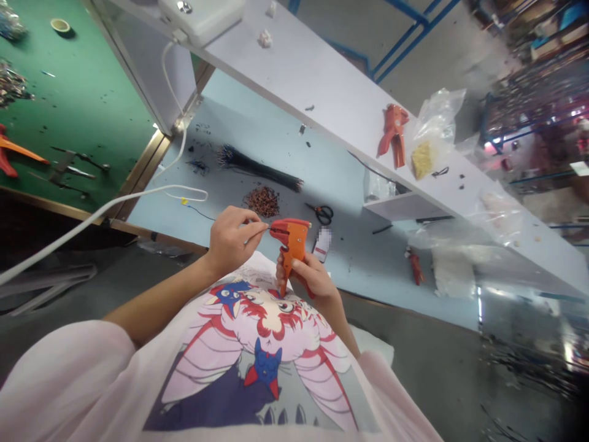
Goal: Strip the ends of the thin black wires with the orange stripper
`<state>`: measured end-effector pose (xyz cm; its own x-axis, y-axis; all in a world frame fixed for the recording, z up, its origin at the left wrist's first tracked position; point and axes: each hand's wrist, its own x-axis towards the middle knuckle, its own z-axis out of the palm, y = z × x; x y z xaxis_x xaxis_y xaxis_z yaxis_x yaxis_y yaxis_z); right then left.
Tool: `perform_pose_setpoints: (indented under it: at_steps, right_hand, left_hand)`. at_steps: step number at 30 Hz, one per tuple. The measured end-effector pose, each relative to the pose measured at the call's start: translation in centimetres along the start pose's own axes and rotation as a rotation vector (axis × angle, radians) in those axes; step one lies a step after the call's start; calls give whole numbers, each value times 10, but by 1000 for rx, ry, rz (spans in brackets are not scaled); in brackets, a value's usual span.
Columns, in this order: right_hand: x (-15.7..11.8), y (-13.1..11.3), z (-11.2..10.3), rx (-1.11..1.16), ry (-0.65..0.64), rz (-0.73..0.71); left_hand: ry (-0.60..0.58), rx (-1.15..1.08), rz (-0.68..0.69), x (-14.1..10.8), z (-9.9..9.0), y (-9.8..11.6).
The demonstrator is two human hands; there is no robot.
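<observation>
Pale blue and set under a long white shelf (340, 92), the table (368, 270) stretches before me, its left edge meeting a green table (92, 104) along a metal strip. My left hand (234, 238) has thumb and fingertips pressed together on a thin dark wire (269, 228), its end at the nose of an orange and red wire stripper (298, 239). My right hand (317, 276) wraps around the stripper's handles, holding it upright just above the table's near edge, in front of my printed shirt (271, 331). I cannot tell whether its jaws have closed on the wire.

Just beyond my hands lies a heap of copper-coloured bits (262, 201), and behind that a long bundle of dark wires (262, 169), nearer the far edge. Right of the heap are black-handled scissors (323, 213), with a small white labelled item (322, 244), partly blurred, between them and the near edge. Toward the table's right end rests a red tool (415, 267).

On the shelf I see another red-orange tool (393, 134) beside a clear bag (442, 116) and something yellow (423, 158). One white cable (92, 220) crosses the table's left edge; red-orange pliers (21, 150) lie on the green table.
</observation>
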<state>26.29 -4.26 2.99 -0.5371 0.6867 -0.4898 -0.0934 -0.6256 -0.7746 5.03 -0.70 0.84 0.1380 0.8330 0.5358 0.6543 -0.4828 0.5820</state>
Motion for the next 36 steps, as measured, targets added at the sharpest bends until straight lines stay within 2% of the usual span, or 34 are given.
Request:
perform_pose_setpoints:
  at_steps: [4,15,24,30,36]
  right_hand:
    - [2,1,0,-5,5,-15]
    - [13,12,2,-94,12,-46]
    - [14,17,1,-45,25,-32]
    - [21,20,3,137,139,15]
    - [27,21,-11,260,93,-33]
  left_hand:
    - [15,-4,6,0,0,0]
    - [-33,75,-23,-4,3,1]
    - [-66,54,-52,-8,7,-1]
    - [-134,28,-74,-13,14,-6]
    - [-120,9,-145,-15,13,-17]
